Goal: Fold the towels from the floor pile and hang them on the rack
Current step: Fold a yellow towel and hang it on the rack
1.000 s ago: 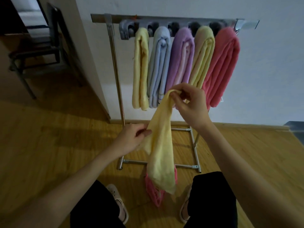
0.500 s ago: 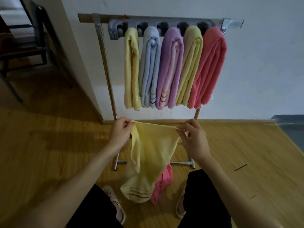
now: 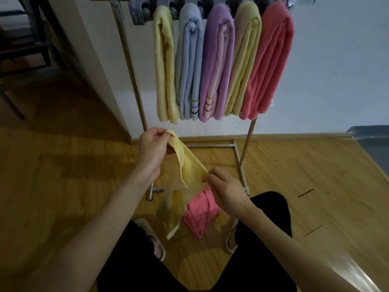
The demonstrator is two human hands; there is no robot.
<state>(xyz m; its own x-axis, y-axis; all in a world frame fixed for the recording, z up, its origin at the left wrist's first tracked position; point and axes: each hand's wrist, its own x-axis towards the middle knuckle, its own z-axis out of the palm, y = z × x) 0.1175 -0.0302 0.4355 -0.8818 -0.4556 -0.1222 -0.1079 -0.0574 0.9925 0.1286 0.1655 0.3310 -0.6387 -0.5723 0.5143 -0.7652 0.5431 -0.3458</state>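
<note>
1. Head view showed the left hand (image 3: 152, 150) with its fingers (image 3: 156, 133) curled tight, pinching the top corner of a pale yellow towel (image 3: 185, 169).
2. The right hand (image 3: 226, 187) sat lower down. Its fingertips (image 3: 207, 178) pinched the towel's edge, and the other fingers were bent in.
3. The yellow towel ran in a slant between the two hands. The rest of it hung down loose, in front of the floor and the person's legs. It looked only partly folded, so I think the folding of this one had just begun.
4. Just beside the hanging end, a pink towel (image 3: 200, 216) lay crumpled on the wooden floor (image 3: 63, 186), between the person's two slippers. Nobody was holding it. It looked like the only towel left in the pile, though more could be hiding behind the yellow one.
5. Farther out stood the metal rack (image 3: 126, 60), close to the white wall (image 3: 336, 60). Five folded towels hung on it side by side, touching each other: a yellow hung towel (image 3: 165, 66), a light blue towel (image 3: 189, 64), a purple towel (image 3: 216, 64), a second yellow hung towel (image 3: 244, 60), and a coral red towel (image 3: 269, 64).
6. So most of the job looked done. The yellow towel needed folding and hanging, then the pink one too.
7. I could not tell if the rack had free spots left, since its top was cut off.
</note>
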